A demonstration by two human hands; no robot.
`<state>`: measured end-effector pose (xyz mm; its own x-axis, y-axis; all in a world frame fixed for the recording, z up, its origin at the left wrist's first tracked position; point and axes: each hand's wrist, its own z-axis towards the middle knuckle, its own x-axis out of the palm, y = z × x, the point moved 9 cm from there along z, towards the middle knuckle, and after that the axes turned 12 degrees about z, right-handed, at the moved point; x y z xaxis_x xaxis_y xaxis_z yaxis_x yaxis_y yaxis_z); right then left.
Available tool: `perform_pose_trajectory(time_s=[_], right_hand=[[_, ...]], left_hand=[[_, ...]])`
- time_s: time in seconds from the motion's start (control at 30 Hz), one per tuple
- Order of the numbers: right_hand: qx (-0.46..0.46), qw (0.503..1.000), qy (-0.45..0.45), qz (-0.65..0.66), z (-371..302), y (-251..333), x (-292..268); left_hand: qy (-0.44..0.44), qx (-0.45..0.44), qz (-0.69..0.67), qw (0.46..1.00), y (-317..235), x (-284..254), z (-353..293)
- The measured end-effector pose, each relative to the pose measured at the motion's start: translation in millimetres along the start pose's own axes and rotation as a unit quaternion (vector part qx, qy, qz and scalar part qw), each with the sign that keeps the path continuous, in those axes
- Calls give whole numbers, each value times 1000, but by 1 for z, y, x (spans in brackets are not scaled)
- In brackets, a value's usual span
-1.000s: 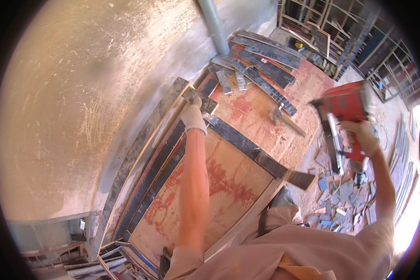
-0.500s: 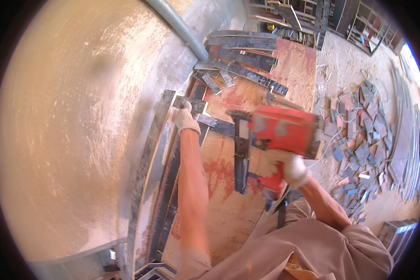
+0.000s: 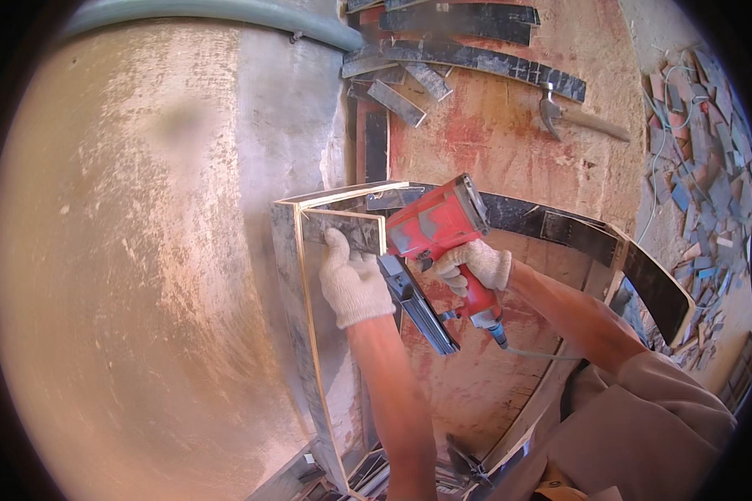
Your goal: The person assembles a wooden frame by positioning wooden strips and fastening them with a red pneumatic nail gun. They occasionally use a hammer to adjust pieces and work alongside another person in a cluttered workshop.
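At the wooden frame, your left hand was clamped on a short board inside the corner. Beside it, the red nail gun sat in your right hand, fingers wrapped round it; a slip while firing risked injuring your left hand.

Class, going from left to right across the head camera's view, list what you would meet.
Wall, left hand on dark board, right hand gripping red nail gun, hammer, pile of scraps.
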<state>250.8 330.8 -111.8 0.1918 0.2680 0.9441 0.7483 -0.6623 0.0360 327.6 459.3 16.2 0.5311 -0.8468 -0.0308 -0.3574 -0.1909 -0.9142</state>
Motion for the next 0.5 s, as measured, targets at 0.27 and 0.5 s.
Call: perform_pose_trajectory(time_s=[0.27, 0.5], right_hand=[[-36, 991, 59, 119, 37, 15, 3], [-9, 951, 175, 256, 88, -17, 42]], left_hand=[[-8, -17, 12, 1000, -2, -12, 7], [50, 31, 40, 997, -14, 5, -7]])
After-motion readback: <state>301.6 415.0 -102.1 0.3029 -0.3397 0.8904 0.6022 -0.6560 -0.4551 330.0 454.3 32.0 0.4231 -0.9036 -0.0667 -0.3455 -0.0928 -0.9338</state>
